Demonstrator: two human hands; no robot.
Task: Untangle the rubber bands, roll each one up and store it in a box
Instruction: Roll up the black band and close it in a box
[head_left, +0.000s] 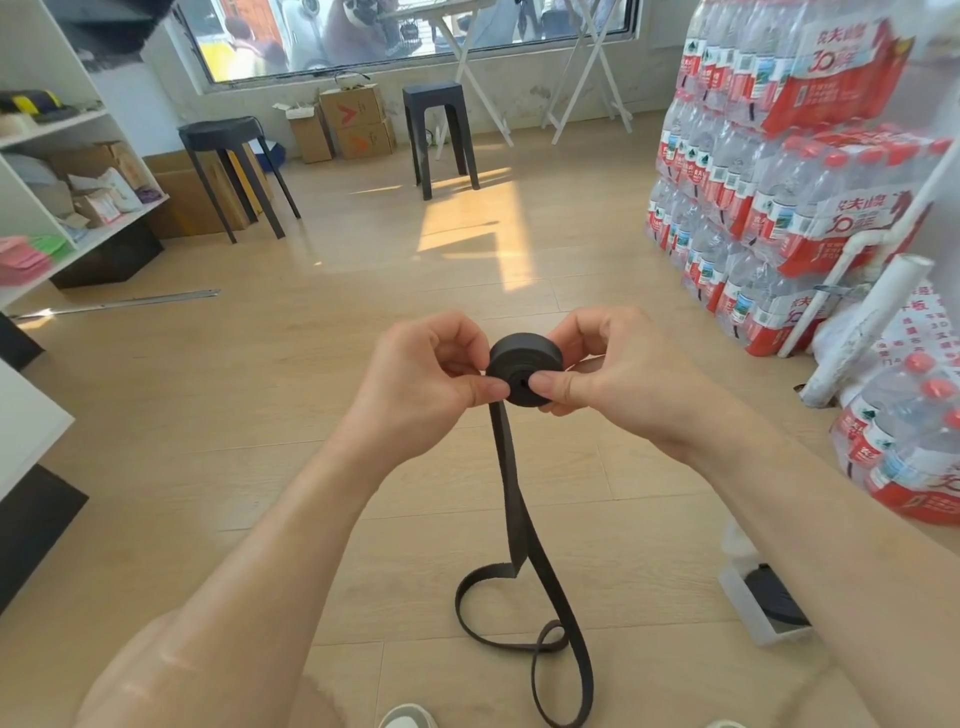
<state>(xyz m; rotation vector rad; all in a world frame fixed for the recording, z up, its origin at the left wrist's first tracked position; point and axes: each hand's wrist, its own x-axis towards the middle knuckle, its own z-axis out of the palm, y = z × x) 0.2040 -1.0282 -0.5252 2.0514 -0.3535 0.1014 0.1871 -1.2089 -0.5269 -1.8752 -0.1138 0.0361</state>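
- Where the two hands meet at mid-frame, a black rubber band (524, 369) is held, most of it wound into a tight flat coil.
- The coil is pinched by the left hand (421, 387) at its left edge, thumb in front and fingers curled behind; the grip is closed on the band.
- The coil is likewise pinched by the right hand (613, 374), the thumb pressed on the near face by the centre hole and the fingers folded behind; this grip is also closed on the band.
- The unwound tail is seen hanging straight down from the lower left edge of the coil, between the forearms.
- The tail is observed to reach the wooden floor (260, 415), where it lies in loose loops, one small loop crossing over itself near the bottom of the frame.
- A clear plastic box (748, 608) is noted on the floor at lower right, partly hidden by the right forearm; dark rolled material is visible inside it, its nature not fully discernible.
- Stacked packs of bottled water (769, 171) with red labels are recorded along the right wall.
- Two dark stools (234, 161) are seen standing on the floor in the background, below a wide window.
- White shelving (78, 156) carrying assorted items is noted at the left.
- A shoe tip (408, 716) is visible at the bottom edge.
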